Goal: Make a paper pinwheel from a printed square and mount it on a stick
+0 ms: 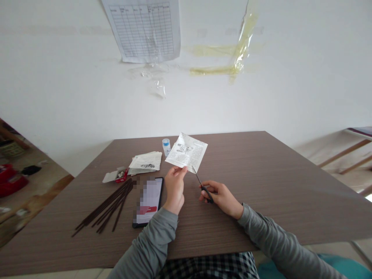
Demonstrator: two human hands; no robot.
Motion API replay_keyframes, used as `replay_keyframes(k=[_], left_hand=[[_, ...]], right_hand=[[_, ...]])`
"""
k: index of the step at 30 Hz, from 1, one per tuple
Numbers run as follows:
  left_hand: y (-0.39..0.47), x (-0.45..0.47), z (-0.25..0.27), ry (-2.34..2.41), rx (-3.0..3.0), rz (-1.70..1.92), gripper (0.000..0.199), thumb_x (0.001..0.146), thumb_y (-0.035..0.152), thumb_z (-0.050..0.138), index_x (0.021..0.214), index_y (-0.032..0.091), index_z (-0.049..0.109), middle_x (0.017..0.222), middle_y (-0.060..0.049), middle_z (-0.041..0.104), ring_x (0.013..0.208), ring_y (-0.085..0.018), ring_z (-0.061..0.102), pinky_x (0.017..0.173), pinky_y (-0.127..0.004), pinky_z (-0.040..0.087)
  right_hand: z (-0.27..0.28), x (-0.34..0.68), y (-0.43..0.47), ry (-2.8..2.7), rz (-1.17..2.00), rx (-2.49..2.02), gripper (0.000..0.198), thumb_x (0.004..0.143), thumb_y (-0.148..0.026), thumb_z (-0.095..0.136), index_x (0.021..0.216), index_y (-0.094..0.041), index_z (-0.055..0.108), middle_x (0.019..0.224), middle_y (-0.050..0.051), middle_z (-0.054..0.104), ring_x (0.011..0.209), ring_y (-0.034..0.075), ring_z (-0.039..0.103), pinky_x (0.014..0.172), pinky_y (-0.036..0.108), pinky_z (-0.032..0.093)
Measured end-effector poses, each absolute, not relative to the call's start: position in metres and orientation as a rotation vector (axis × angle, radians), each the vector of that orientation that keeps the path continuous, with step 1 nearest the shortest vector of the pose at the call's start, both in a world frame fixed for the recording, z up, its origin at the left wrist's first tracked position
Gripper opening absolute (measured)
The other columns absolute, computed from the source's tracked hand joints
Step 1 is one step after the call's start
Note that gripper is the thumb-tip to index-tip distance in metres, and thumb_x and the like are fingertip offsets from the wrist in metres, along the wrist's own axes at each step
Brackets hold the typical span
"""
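Observation:
Between my left thumb and fingers is the lower edge of a squarish piece of printed paper (188, 152), held up above the table with its text and a drawing facing me. My left hand (175, 186) is closed on it. A pair of scissors (203, 187) with black handles sits in my right hand (221, 197), fingers wrapped round the loops. The blades point up and left, and their tips meet the paper's lower edge near my left thumb. Whether the blades are apart is too small to tell.
Left of my hands lie a phone (149, 201), thin dark brown sticks (106, 209), an opened small red box (121, 175) with small metallic pieces, and a stack of printed papers (145, 162). A small bottle with blue (166, 147) stands behind the paper. A white wall (221, 104) borders the brown table (261, 170).

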State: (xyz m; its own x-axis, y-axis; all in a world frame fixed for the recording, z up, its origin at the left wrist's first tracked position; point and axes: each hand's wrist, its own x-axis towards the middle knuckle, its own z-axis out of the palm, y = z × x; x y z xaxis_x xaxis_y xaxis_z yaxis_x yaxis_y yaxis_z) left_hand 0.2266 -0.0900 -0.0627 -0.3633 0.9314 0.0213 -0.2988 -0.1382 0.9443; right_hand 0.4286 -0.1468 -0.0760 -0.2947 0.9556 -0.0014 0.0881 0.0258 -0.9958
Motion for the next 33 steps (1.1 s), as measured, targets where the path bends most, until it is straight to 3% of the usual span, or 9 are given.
replay_keyframes(k=[14,21,33], left_hand=[[-0.093,0.228,-0.058,1.184,0.837,1.634,0.044,0.063,0.043,0.118,0.082,0.024,0.082,0.084,-0.005,0.091,0.091,-0.03,0.088,0.09,-0.041,0.066],[-0.094,0.23,-0.06,1.177,0.838,1.634,0.032,0.068,0.036,0.112,0.081,0.024,0.085,0.085,-0.005,0.092,0.088,-0.028,0.088,0.091,-0.04,0.066],[-0.093,0.232,-0.062,1.177,0.834,1.63,0.031,0.072,0.034,0.112,0.081,0.026,0.084,0.086,-0.004,0.091,0.09,-0.028,0.087,0.093,-0.041,0.067]], right_hand=[[-0.081,0.431,-0.144,-1.511,1.372,-1.088,0.084,0.089,-0.101,0.1,0.121,-0.025,0.084,0.092,0.008,0.095,0.077,0.027,0.084,0.084,0.044,0.07],[-0.083,0.431,-0.144,-1.487,1.375,-1.084,0.083,0.09,-0.1,0.101,0.122,-0.026,0.085,0.092,0.007,0.093,0.078,0.027,0.084,0.086,0.046,0.072],[-0.09,0.433,-0.141,-1.487,1.363,-1.098,0.083,0.088,-0.099,0.103,0.122,-0.025,0.086,0.088,0.008,0.092,0.076,0.027,0.083,0.081,0.044,0.07]])
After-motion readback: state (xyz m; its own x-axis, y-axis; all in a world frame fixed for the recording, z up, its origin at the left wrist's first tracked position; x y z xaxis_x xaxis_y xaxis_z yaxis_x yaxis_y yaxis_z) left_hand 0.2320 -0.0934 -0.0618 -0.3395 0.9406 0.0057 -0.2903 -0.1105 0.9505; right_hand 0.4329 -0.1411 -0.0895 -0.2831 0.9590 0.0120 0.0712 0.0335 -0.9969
